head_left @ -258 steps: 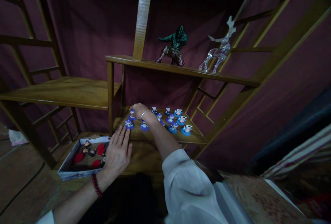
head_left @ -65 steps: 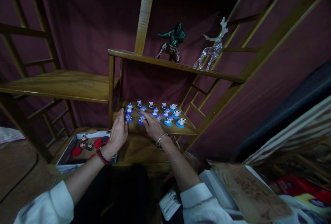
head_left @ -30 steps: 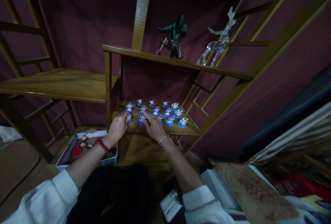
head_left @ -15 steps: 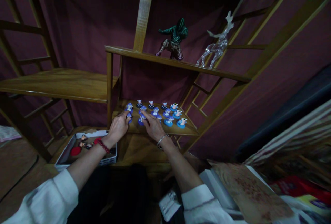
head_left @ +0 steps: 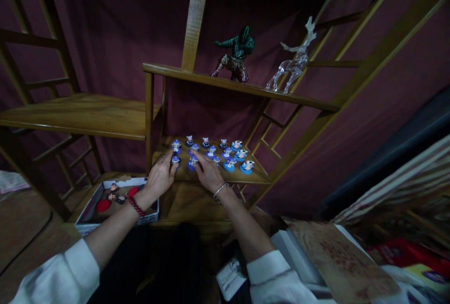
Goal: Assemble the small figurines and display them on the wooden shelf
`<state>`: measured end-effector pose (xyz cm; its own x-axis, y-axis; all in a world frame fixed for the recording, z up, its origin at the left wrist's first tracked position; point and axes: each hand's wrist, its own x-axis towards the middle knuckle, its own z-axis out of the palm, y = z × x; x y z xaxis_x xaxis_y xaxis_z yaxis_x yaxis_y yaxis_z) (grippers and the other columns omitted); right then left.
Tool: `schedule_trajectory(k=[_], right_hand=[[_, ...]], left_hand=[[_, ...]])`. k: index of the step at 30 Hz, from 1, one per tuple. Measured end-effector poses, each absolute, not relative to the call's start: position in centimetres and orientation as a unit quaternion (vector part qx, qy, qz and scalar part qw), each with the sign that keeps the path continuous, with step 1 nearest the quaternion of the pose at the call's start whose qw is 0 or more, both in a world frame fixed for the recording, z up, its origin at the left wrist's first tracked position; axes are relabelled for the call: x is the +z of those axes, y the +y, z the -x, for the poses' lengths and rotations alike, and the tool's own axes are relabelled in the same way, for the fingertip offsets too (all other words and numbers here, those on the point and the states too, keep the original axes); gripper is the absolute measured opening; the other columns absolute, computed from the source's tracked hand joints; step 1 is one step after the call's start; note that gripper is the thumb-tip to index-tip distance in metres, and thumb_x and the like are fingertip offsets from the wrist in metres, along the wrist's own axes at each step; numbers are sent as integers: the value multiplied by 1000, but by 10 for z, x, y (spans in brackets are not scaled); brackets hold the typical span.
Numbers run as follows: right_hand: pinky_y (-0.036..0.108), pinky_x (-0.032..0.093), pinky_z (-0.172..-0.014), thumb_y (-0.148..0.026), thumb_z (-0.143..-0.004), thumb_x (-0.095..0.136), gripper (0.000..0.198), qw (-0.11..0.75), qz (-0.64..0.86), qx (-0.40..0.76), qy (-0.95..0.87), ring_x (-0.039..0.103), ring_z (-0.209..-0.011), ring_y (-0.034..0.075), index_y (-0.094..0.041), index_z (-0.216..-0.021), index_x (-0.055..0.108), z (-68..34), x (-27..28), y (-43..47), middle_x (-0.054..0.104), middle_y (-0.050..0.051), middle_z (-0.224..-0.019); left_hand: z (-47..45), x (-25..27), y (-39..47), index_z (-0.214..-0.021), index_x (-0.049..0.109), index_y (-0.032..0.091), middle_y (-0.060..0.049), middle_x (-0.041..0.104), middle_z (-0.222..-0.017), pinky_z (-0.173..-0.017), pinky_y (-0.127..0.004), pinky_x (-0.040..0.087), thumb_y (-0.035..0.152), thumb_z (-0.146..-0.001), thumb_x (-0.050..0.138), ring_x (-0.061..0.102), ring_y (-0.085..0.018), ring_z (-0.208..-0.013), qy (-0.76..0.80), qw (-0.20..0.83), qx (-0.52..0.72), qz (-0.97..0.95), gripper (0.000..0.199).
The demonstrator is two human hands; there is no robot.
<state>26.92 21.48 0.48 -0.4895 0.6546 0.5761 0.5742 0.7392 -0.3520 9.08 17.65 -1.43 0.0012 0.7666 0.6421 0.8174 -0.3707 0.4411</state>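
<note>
Small figurines on round bases stand in rows on the low wooden shelf [head_left: 258, 174]. My left hand [head_left: 161, 174] is at the row's left end, its thumb and index finger closed about a purple-and-white figurine [head_left: 176, 159]. Just behind that one is another purple figurine [head_left: 176, 146]. My right hand [head_left: 210, 173] is over the front row with its index finger stretched out and thumb apart, beside a purple figurine [head_left: 192, 163]. Its fingers partly cover the figurines around them. To the right are blue-based figurines [head_left: 246, 167], and dark-based ones [head_left: 206, 142] line the back.
A shallow box [head_left: 82, 222] holding red pieces and small figures lies at lower left. Above, a green-and-brown crouching figure [head_left: 237, 53] and a clear deer [head_left: 291, 65] stand on the upper shelf [head_left: 197, 75]. Cardboard [head_left: 337, 257] is at lower right.
My left hand has shifted slightly left, its thumb lower, and the figurine at its fingertips shows more. My right hand has stayed nearly still.
</note>
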Motion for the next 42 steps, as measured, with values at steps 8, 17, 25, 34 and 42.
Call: schedule_trajectory(k=[8,17,25,34,42], right_hand=[[36,40,-97,-16,-83,43,55,377,358,50,-853,47,-115,19,-23,-135,29,-271,3,210,50,6,-126],[38,39,-98,-24,-88,36,41,448,372,-29,-813,45,-115,19,-19,-128,41,-285,8,205,52,9,-122],[41,35,-100,-22,-87,34,36,484,431,-64,-759,43,-116,19,-17,-119,50,-308,11,208,52,10,-121],[39,39,-95,-19,-85,37,34,453,447,-28,-771,50,-108,20,-17,-115,53,-318,8,214,57,9,-114],[34,45,-88,-22,-85,42,31,422,433,1,-797,57,-98,20,-16,-113,55,-319,0,220,62,10,-106]], left_hand=[[-91,-20,170,-133,27,11,-16,45,-129,-98,-43,38,23,-84,40,42,-23,-120,-526,58,-466,709,52],[-108,-25,141,-130,35,16,-13,35,-137,-103,-47,33,4,-79,37,26,-24,-130,-422,134,-483,755,52],[-138,-39,131,-117,49,13,-13,49,-126,-97,-43,43,1,-77,36,37,-22,-123,-342,114,-423,831,44],[-159,-41,143,-105,58,9,-14,53,-121,-96,-42,44,3,-76,37,42,-23,-119,-360,111,-386,842,36],[-166,-37,152,-106,57,7,-16,55,-118,-95,-41,44,3,-75,39,45,-23,-116,-360,103,-380,846,36]])
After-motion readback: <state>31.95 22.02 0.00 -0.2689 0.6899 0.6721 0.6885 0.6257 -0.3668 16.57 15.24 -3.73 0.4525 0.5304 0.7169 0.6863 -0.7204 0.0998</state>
